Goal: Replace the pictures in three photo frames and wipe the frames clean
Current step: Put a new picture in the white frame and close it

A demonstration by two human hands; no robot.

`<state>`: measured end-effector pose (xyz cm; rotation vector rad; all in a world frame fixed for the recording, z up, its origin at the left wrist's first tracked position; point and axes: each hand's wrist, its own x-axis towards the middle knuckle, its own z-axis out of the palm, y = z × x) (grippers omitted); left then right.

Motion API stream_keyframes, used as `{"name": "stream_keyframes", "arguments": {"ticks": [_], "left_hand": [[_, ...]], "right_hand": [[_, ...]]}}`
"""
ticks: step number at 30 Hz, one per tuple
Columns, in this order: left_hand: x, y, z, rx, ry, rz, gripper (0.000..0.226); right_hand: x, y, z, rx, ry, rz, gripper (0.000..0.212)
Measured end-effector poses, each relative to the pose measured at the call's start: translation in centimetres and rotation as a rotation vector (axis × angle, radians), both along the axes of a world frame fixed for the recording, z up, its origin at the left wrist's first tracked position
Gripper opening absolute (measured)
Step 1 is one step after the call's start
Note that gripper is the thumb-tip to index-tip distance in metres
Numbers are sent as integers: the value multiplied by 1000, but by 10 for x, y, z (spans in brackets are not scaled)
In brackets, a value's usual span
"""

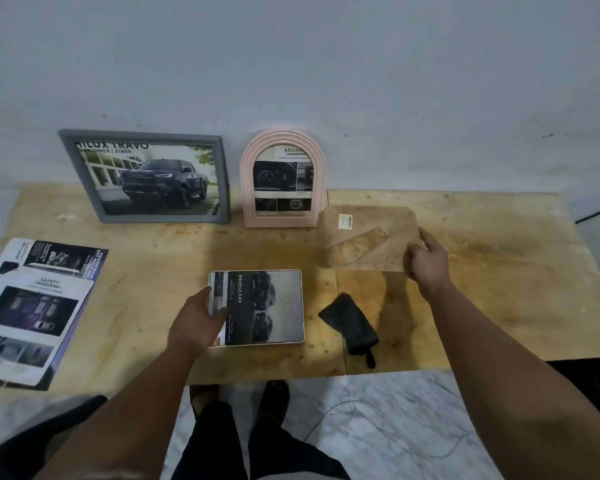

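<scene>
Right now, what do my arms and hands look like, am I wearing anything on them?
Both forearms are bare as far as the picture shows: no sleeves and no gloves. I see no watch, ring or bracelet on the left hand or the right hand, and no markings I can make out.

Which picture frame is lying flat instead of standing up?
The white frame, flat on the table, with the left hand holding its edge. The grey frame and the pink arched frame stand against the wall.
</scene>
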<state>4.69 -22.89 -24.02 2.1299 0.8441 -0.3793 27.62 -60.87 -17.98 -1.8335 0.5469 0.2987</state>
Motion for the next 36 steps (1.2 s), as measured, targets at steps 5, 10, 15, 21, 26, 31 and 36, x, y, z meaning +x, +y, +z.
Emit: {"name": "stream_keyframes", "arguments": {"ticks": [5, 10, 15, 21, 26, 31, 36], "left_hand": [[-14, -11, 11, -49, -42, 71, 36], [-21, -13, 12, -88, -51, 143, 42], [-24, -9, 11, -115, -27, 171, 46], [-25, -7, 9, -82, -22, 139, 35], [-25, -1, 3, -33, 15, 83, 29], [-25, 8, -6, -10, 27, -9, 25], [-28, 11, -13, 57, 37, -107, 31]], "right_hand": [[-60, 55, -2, 88, 31, 88, 42], [-117, 104, -38, 100, 89, 261, 37], [-143, 129, -63, 70, 100, 315, 44], [-151, 141, -62, -194, 28, 521, 47], [-150, 145, -94, -389, 77, 729, 50], [-159, 157, -71, -504, 101, 755, 67], [-163, 155, -75, -557, 119, 778, 78]]}}
